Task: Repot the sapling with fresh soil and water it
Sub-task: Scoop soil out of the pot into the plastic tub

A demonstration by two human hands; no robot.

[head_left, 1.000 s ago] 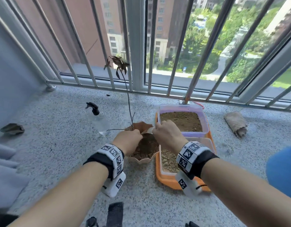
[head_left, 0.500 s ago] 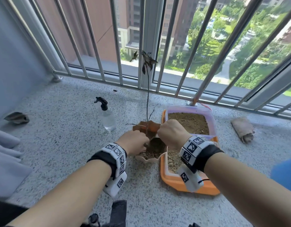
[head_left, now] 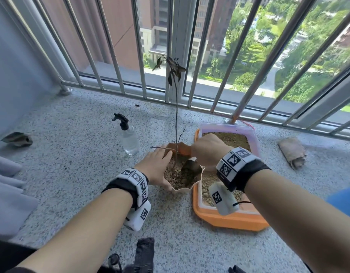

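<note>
Sapling [head_left: 176, 115]: thin bare stem, dark wilted leaves at top, standing upright in pot near the pot's far side; base sunk in soil.

Pot [head_left: 187, 189]: pale, scalloped rim, set on speckled balcony floor [head_left: 71, 154], touching the orange tray's left edge; placed close, probably to keep scoops short and spills inside.

Left hand [head_left: 156, 168]: laid against pot's left rim, fingers straight and pressed together, thumb along the near rim; seemingly steadying pot and walling in soil.

Right hand [head_left: 208, 149]: curled round handle of small trowel [head_left: 190, 166], blade tilted down into the pot soil beside the stem; likely adding or tamping soil.

Orange tray [head_left: 229, 221]: holding two tubs. Far tub [head_left: 249, 131], lilac rim, full of fine brown soil; near tub [head_left: 206, 182], coarser gritty mix, partly hidden by wrist.

Spray bottle [head_left: 128, 138]: clear, black trigger head, upright left of pot, untouched; within reach for watering, judged not yet begun.

Rolled cloth [head_left: 292, 152]: right, well apart.

Railing [head_left: 189, 56]: behind.
</note>
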